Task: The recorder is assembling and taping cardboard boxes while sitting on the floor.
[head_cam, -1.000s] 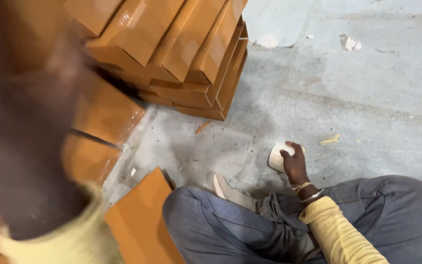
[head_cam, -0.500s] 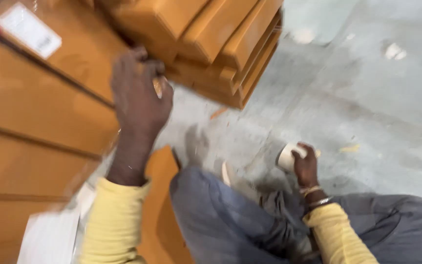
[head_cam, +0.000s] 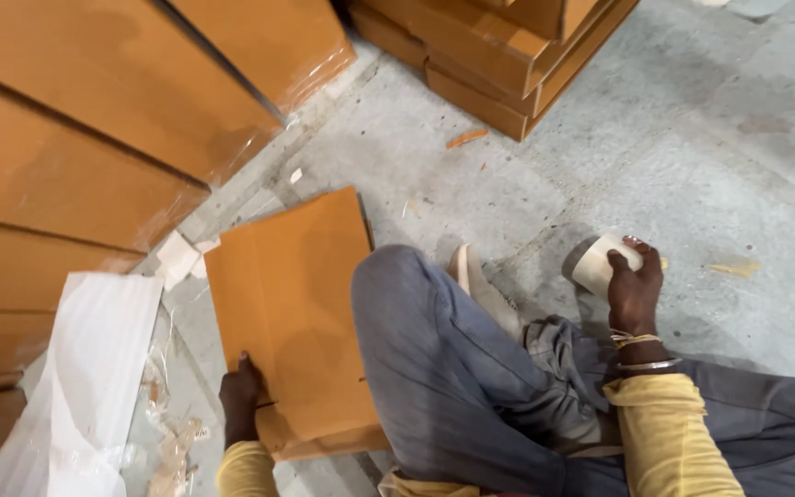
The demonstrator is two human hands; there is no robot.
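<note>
Left hand: my left hand [head_cam: 239, 398] lay low at my side, fingers curled over the near left edge of the flat orange carton [head_cam: 294, 317], clenched on that edge rather than lifting it.

Right hand: my right hand [head_cam: 634, 287] was wrapped around a pale roll of tape [head_cam: 602, 262], gripping it from the side, with the roll resting on or just above the concrete floor [head_cam: 692, 166]; I could not tell which.

Carton: it lay flat on the floor beside my left knee [head_cam: 407, 304], its long side running away from me, its near corner tucked under my leg.

Around it: a white plastic sheet [head_cam: 85, 368] lay crumpled to the left, with scraps of clear wrap just beside it, and a wall of stacked orange cartons [head_cam: 75, 156] stood further left. Another stack of cartons [head_cam: 499, 64] sat well apart, ahead of me.

Step in hand: as I judged it, I had the carton steadied and the tape ready, with no tape on the box so far.

Next move calls for: bringing the roll across my lap to the carton, finding the loose end, and keeping my left hand pressed on the edge so the box would not slide.

Risk: the leg over the corner might have blocked a clean strip.
</note>
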